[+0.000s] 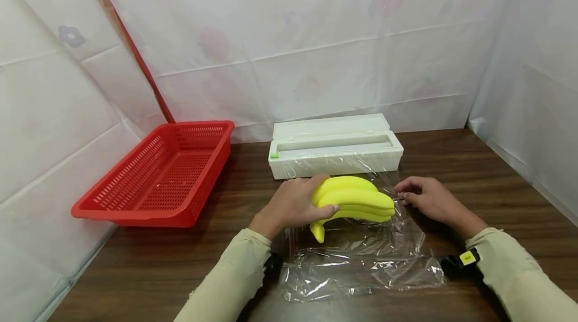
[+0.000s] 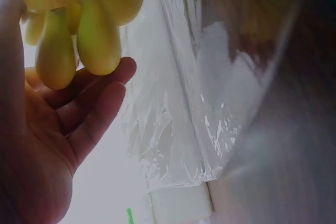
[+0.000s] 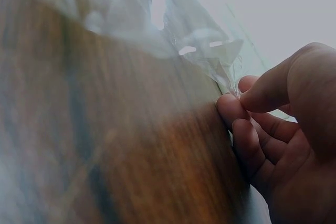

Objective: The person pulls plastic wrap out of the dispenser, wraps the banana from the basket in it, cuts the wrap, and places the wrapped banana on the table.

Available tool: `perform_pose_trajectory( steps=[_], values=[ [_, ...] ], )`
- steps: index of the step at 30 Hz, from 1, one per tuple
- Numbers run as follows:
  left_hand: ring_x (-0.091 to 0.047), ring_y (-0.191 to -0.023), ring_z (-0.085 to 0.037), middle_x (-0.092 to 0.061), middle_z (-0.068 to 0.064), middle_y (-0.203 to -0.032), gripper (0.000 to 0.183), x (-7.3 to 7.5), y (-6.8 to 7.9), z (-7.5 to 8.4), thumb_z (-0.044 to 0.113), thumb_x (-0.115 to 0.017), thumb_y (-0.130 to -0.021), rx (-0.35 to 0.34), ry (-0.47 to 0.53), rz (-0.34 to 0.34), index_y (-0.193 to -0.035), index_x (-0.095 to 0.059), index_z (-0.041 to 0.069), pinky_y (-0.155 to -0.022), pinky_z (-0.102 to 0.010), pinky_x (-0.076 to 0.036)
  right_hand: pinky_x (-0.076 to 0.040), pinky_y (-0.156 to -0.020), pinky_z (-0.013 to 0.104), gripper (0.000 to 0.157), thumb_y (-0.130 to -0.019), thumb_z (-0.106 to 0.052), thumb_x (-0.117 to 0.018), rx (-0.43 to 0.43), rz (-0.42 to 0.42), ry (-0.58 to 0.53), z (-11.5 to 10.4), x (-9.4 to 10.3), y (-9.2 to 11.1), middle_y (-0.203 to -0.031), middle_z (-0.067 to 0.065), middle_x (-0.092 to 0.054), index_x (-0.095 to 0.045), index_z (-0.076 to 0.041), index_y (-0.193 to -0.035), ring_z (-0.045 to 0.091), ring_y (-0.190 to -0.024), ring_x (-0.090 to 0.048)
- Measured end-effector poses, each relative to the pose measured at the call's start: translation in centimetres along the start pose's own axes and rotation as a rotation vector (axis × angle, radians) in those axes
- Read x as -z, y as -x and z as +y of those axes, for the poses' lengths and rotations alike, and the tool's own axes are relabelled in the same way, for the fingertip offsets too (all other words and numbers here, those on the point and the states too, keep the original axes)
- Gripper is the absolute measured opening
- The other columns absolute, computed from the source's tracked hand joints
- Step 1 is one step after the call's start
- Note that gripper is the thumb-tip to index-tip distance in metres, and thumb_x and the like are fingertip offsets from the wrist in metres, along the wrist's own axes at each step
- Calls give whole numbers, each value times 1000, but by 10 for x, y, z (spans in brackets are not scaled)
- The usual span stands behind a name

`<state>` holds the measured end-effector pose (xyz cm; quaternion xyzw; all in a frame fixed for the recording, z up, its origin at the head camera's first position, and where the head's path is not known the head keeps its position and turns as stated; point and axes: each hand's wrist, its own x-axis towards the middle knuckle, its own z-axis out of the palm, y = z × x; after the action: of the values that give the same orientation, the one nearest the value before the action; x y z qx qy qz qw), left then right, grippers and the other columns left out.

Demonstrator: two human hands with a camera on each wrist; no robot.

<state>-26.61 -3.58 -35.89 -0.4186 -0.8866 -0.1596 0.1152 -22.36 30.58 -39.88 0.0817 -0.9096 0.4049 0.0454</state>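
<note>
My left hand [image 1: 295, 200] grips a bunch of yellow bananas [image 1: 356, 199] from its left end, thumb in front and fingers behind. The left wrist view shows the rounded banana ends [image 2: 97, 45] near the curled fingers. Beneath the bunch lies a sheet of clear plastic wrap [image 1: 361, 269], crinkled along its near edge and reaching back to the white wrap box [image 1: 336, 161]. Right of the bananas, my right hand [image 1: 426, 199] pinches an edge of the wrap. Close up in the right wrist view, thumb and forefinger hold a gathered corner of the film [image 3: 231, 72].
A red plastic basket [image 1: 194, 196] with slotted walls stands at the left on the dark wooden table [image 1: 451, 161]. The box's lid [image 1: 331, 125] is raised at the back. White patterned sheeting [image 1: 316, 51] encloses the table at the back and sides.
</note>
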Motion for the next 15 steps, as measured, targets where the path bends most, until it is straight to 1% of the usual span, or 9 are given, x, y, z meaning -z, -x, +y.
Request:
perform_pose_trajectory(
  steps=[7, 12, 15],
  values=[
    [-49, -53, -7, -51, 10, -64, 49, 0, 0, 0, 60, -63, -85, 17, 51, -52, -119, -55, 26, -50, -27, -41, -52, -69, 26, 16, -99, -3, -58, -6, -1, 13, -2, -1, 0, -95, 7, -70, -69, 1, -110, 16, -81, -64],
    [-50, -55, -7, -52, 10, -65, 50, 0, 0, 0, 61, -62, -87, 23, 80, -89, -122, -55, 27, -52, -28, -42, -51, -69, 25, 17, -98, -3, -58, -15, 1, 22, -4, 0, -1, -94, 6, -70, -69, 1, -111, 18, -82, -64],
    [-52, -58, -8, -54, 9, -67, 55, -1, 0, -1, 63, -61, -88, 35, 102, -128, -129, -54, 27, -55, -29, -44, -51, -69, 26, 17, -98, -2, -58, -22, -1, 31, -3, 1, 1, -93, 6, -69, -69, 1, -111, 19, -82, -64]
  ],
)
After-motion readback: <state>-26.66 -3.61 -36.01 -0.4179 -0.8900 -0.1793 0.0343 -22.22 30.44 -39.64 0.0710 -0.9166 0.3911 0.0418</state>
